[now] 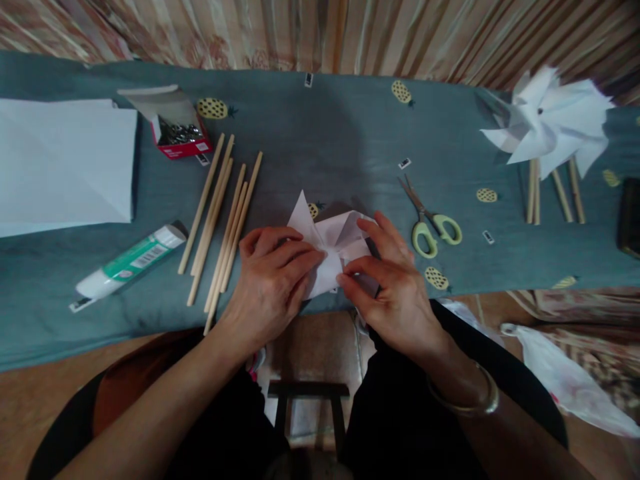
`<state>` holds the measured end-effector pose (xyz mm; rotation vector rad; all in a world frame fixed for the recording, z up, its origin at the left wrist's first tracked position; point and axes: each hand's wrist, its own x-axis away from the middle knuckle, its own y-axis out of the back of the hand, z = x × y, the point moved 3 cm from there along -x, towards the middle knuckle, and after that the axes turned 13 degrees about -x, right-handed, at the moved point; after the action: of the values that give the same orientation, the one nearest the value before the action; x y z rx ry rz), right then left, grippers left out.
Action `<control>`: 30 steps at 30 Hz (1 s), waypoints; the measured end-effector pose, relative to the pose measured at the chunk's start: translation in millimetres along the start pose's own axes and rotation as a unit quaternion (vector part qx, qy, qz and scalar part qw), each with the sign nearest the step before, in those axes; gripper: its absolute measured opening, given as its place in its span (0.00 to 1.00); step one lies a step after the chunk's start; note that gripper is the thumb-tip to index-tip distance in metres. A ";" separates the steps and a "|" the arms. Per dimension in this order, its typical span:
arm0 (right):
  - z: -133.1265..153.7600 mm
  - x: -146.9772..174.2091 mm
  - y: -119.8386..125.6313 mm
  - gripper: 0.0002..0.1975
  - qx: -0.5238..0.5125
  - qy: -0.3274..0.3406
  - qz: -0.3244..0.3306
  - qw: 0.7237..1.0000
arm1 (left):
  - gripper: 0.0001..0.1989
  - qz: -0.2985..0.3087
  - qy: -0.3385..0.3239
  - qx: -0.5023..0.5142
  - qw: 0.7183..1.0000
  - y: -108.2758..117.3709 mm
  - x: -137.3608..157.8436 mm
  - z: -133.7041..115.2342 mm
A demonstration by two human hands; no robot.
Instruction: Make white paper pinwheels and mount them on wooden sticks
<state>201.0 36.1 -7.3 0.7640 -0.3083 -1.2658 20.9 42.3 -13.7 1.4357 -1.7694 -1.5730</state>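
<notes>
Between my two hands, close to the table's front edge, lies a white paper pinwheel (325,272), its points folded in toward the middle and one point sticking up at the far left. My left hand (273,277) presses its fingers on the pinwheel's centre and left side. From the right, my right hand (393,287) grips the paper with thumb and fingers at its right blades. Part of the pinwheel is hidden under my fingers. Just right of it lie scissors (431,223) with light green handles, blades slightly apart.
Left of my hands lie several wooden sticks (230,233), a glue stick (130,262), a red box (183,143) of small metal pieces and white paper sheets (65,163). Finished white pinwheels (555,123) on sticks lie at the right. A dark object (629,217) sits at the right edge.
</notes>
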 end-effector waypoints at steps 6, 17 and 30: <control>2.9 -1.7 -3.4 0.06 0.021 -0.008 -0.013 1.000 | 0.12 0.002 0.012 -0.011 1.000 4.2 -0.8 -3.7; 3.6 -2.0 -3.4 0.05 -0.013 -0.033 -0.014 0.999 | 0.11 0.014 -0.014 0.004 1.000 6.0 5.4 -3.3; 9.4 -0.8 1.7 0.04 -0.035 -0.039 0.000 0.999 | 0.14 0.021 0.005 -0.009 1.000 6.5 2.9 -3.9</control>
<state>196.3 33.8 0.8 0.6558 -0.3243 -1.3015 20.0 36.9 -7.7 1.3877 -1.7632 -1.5544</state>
